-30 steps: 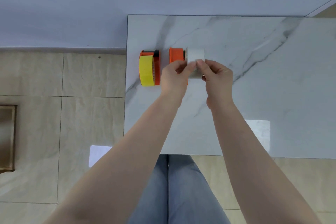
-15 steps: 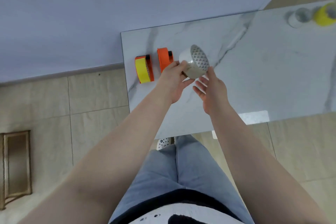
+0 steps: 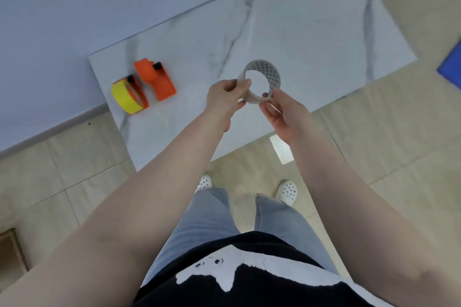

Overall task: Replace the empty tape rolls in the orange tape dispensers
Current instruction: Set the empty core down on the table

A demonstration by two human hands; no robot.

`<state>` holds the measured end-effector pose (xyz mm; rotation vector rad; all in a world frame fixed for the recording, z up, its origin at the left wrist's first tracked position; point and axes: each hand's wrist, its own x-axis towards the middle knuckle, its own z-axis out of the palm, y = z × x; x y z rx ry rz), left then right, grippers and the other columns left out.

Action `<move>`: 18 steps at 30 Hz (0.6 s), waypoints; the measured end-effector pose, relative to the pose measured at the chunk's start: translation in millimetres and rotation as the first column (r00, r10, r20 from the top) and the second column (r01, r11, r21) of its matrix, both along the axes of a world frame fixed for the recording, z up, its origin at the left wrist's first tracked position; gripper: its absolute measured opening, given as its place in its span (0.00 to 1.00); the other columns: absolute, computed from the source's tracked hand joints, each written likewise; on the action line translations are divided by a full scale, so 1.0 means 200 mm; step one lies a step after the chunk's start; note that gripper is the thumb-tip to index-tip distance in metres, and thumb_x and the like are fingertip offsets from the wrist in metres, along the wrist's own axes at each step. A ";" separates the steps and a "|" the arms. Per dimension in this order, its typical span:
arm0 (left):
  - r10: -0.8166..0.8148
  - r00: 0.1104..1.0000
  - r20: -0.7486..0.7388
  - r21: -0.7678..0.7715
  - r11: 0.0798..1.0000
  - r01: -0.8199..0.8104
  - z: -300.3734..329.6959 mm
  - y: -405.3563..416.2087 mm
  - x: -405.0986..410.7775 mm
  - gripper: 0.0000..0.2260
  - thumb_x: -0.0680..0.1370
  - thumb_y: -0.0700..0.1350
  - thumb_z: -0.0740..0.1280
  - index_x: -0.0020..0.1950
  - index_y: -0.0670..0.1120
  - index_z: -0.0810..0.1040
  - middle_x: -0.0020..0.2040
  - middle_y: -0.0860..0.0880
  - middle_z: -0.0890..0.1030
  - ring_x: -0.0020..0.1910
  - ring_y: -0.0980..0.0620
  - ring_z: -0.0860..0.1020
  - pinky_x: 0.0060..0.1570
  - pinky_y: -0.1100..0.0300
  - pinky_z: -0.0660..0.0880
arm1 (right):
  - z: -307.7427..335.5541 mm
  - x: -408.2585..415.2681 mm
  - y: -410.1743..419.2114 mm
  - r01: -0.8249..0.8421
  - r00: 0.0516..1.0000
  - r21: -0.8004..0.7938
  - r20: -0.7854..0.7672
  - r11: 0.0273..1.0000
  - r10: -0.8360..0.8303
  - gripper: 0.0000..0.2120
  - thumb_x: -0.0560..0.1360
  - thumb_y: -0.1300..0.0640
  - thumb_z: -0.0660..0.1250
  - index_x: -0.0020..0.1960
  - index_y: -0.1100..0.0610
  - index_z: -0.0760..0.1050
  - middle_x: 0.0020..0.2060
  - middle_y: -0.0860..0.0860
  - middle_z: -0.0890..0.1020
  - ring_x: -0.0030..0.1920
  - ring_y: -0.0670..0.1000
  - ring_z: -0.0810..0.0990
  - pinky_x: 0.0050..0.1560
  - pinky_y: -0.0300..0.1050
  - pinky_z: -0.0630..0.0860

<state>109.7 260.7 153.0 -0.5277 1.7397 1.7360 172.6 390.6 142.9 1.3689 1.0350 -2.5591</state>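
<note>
Grey empty roll (image 3: 262,81) hangs above the marble table (image 3: 311,32), pinched between left hand (image 3: 224,97) fingers and right hand (image 3: 282,112) fingertips; both orange dispensers (image 3: 156,78) sit left of them.

Legible text: none found on any surface.
Grey tape core (image 3: 262,80): triangular relief pattern on its inner wall only; no lettering, no number.
Yellow tape roll (image 3: 124,97), left of the core: plain face, no print readable.
Orange dispenser (image 3: 157,80), left of the core: no brand mark or label visible.
Black shirt (image 3: 249,281), below the core: white graphic, too blurred to read as text.
</note>
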 end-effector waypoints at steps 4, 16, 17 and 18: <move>-0.016 0.999 0.047 0.010 1.000 0.016 -0.04 0.44 0.16 0.11 0.76 0.42 0.72 0.56 0.38 0.80 0.49 0.44 0.83 0.50 0.49 0.82 0.55 0.56 0.79 | -0.04 0.19 0.46 0.002 1.000 0.039 0.029 0.999 -0.004 0.02 0.78 0.64 0.67 0.49 0.63 0.78 0.43 0.55 0.81 0.39 0.48 0.85 0.60 0.49 0.80; -0.096 0.983 0.156 0.087 0.993 0.084 -0.02 1.43 0.35 0.06 0.74 0.39 0.73 0.49 0.39 0.80 0.44 0.44 0.84 0.43 0.52 0.83 0.46 0.62 0.81 | 0.01 0.44 1.49 -0.001 0.999 0.028 0.050 1.000 -0.001 0.04 0.78 0.66 0.67 0.51 0.66 0.78 0.52 0.60 0.82 0.49 0.55 0.83 0.54 0.49 0.82; -0.096 0.983 0.154 0.086 0.993 0.083 -0.02 1.48 0.32 0.05 0.75 0.39 0.72 0.48 0.39 0.80 0.44 0.45 0.84 0.42 0.52 0.83 0.46 0.63 0.80 | 0.01 0.42 1.54 -0.001 0.998 0.029 0.055 1.000 -0.001 0.04 0.78 0.66 0.66 0.51 0.66 0.78 0.52 0.60 0.81 0.49 0.56 0.83 0.53 0.48 0.82; -0.095 0.983 0.155 0.086 0.993 0.082 -0.02 1.53 0.29 0.05 0.75 0.39 0.72 0.49 0.39 0.80 0.44 0.45 0.84 0.42 0.52 0.83 0.46 0.62 0.80 | 0.01 0.39 1.59 -0.002 0.998 0.032 0.063 0.999 0.000 0.04 0.78 0.66 0.66 0.50 0.66 0.78 0.52 0.61 0.81 0.49 0.56 0.83 0.51 0.48 0.83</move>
